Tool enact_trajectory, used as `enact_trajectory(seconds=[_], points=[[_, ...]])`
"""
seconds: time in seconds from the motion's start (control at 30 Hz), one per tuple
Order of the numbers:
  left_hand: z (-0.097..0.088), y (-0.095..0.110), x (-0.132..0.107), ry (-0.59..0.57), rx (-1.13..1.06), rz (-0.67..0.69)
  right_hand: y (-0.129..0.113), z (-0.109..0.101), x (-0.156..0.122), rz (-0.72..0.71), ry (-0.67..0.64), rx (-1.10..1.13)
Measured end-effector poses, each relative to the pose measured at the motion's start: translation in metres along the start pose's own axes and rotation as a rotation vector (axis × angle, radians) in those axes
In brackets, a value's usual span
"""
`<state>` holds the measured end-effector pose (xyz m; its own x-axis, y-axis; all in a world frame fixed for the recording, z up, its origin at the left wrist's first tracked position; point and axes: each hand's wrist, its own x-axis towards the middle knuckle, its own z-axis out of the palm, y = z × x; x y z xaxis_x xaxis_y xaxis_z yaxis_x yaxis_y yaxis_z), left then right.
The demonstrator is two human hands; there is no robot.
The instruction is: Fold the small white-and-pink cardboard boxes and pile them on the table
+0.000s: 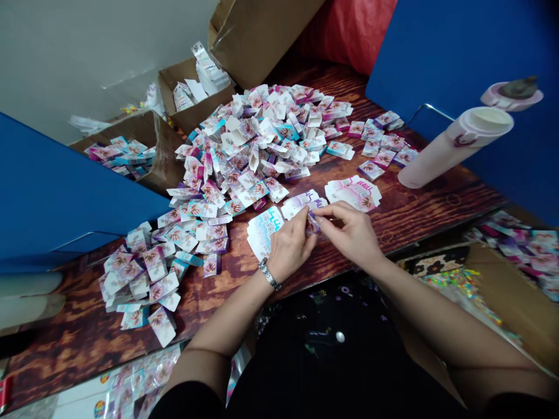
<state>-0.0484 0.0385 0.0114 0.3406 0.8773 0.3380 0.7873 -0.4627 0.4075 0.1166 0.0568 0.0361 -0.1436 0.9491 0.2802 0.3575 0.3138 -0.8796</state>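
Central field: my left hand (290,247) and my right hand (349,233) meet over a dark, scorched-grain wooden table (406,198). Both hands are closed in a pinch on a purple-edged carton blank (301,203), which sits at the middle of the table's near edge, directly in front of me. The fingertips of my right hand (321,212) press on its end, where the card appears folded.

Adjacent items: a teal-and-white carton blank (262,233) lies against my left hand; I cannot tell whether that hand also grips it. A pink-and-white carton blank (353,194) lies just beyond my right hand, not touching it. A silver link bracelet (269,274) circles my left wrist.

Surroundings: a large heap of printed cartons (248,139) covers the far table, a smaller heap (140,273) lies to the left, and a loose group (379,145) lies to the right. Open cardboard boxes (196,87) holding more cartons stand at the far left corner. A pale pink bottle (454,148) lies at the right, near its lid (510,96). Blue panels (458,58) flank the table. A further box (476,273) stands at lower right, beside my right arm (437,314).
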Motion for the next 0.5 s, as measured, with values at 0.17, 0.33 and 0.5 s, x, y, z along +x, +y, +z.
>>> enact_trajectory(seconds=[0.17,0.33,0.5], points=[[-0.002,0.004,0.002,0.005,0.059,0.019,-0.003,0.009,-0.017,-0.247,0.095,-0.263],[-0.008,0.009,0.004,-0.022,0.062,0.031,0.004,0.013,-0.022,-0.356,0.137,-0.296],[-0.011,0.011,0.008,-0.013,0.027,0.047,0.004,0.015,-0.022,-0.361,0.177,-0.291]])
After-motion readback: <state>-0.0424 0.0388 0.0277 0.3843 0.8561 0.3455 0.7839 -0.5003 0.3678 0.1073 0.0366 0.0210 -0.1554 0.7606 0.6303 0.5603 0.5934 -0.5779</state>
